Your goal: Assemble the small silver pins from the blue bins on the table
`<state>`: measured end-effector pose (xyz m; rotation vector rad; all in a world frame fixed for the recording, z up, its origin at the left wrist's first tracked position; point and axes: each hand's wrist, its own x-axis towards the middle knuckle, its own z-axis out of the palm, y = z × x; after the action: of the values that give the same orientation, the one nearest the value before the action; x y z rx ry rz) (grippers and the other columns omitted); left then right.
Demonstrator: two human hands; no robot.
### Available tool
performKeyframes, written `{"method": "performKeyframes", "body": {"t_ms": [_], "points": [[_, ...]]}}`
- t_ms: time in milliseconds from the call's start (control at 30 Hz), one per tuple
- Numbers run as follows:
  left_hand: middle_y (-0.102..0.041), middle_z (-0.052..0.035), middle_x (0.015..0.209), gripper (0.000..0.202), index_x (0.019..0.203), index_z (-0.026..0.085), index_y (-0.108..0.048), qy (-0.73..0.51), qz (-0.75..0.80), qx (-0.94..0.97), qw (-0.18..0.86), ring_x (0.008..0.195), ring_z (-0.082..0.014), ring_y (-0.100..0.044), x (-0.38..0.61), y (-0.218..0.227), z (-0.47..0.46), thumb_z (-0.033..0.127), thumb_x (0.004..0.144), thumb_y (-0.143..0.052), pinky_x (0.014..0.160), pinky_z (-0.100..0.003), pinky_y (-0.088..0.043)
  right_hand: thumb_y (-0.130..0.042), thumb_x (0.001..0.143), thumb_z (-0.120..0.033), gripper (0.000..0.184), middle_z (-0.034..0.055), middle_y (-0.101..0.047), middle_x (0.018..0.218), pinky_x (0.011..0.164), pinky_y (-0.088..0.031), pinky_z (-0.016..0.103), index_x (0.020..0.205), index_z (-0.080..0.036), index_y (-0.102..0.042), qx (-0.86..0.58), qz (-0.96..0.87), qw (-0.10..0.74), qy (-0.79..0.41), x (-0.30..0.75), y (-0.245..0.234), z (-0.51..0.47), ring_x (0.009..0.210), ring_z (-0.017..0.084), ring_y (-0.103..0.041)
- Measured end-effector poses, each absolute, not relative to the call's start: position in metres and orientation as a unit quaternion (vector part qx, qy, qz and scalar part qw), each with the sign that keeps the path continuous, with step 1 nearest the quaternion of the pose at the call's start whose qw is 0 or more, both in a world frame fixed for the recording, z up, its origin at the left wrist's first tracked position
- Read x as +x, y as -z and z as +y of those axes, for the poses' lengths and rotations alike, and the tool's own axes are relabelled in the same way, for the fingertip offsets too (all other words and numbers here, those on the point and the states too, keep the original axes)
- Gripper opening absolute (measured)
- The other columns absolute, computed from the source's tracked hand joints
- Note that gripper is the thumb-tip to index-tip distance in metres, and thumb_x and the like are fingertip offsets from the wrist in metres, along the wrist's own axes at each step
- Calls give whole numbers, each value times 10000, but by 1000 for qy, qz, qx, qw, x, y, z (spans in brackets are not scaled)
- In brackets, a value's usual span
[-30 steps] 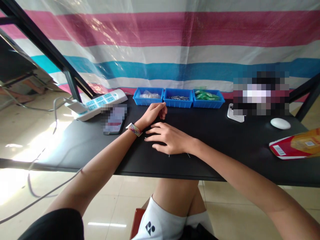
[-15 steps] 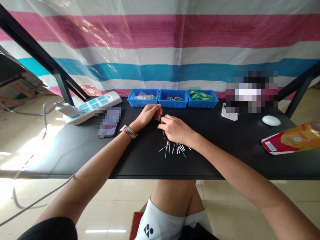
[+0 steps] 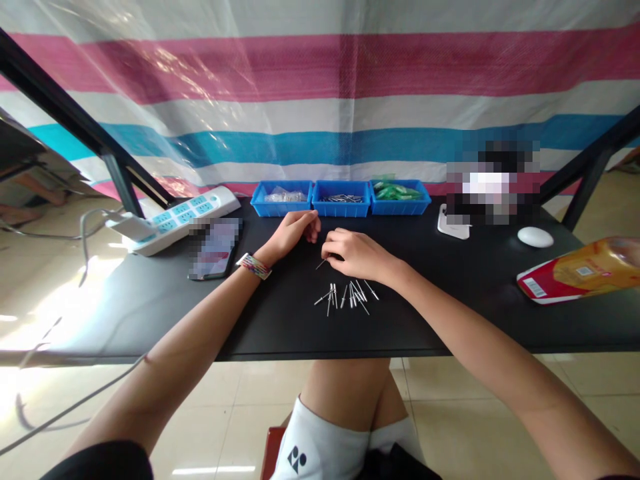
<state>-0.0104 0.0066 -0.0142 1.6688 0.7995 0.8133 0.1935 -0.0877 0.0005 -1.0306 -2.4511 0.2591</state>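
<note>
Right hand (image 3: pixel 356 253) pinching a pin (image 3: pixel 321 264) at the fingertips – shaft slants toward near left, long axis diagonal. Loose pins (image 3: pixel 352 299) on the table (image 3: pixel 270 320) nearer the person, mostly pointing near-far, some slanted. Left hand (image 3: pixel 294 231) loosely curled by the bins (image 3: pixel 341 209) – can't tell if gripping.

Right hand (image 3: pixel 357 255) has a thin metal pin (image 3: pixel 321 265) pinched in its fingertips. Left hand (image 3: pixel 295 233) is curled just beside it over the black table (image 3: pixel 450 293), can't tell if it's holding anything. Loose silver pins (image 3: pixel 353 297) lie just nearside of the right hand, three blue bins (image 3: pixel 341 209) sit right past both, phone (image 3: pixel 216 250)'s left of the left hand.
</note>
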Motion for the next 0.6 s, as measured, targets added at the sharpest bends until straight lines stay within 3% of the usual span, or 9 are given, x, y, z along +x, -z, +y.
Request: {"method": "performKeyframes", "body": {"t_ms": [167,333,600], "points": [[-666,-43,658,470,787,160,-657,-341,323,694,545,584,-142,-628,-11,11,5,594,967,-653,580,-241,-498,-685,877,-94,103,6,-678,866,714,-510,278,924,-185,-698,-426,-770,393,-266,196,17,-70,738,142,-636],[-719,-50,837,322,884,152,-688,-341,311,706,538,651,-132,-677,-11,6,2,463,877,-773,581,-223,-501,-744,778,-253,165,-20,-661,782,655,-543,284,860,-215,-606,-438,-631,504,-395,202,28,-54,693,153,-650],[-683,-12,794,351,955,157,-700,-343,306,724,514,626,-115,-653,-9,9,2,439,820,-860,568,-213,-502,-707,769,-250,219,-7,-727,797,605,-559,262,977,-218,-645,-434,-596,483,-471,205,23,-53,672,147,-663]]}}
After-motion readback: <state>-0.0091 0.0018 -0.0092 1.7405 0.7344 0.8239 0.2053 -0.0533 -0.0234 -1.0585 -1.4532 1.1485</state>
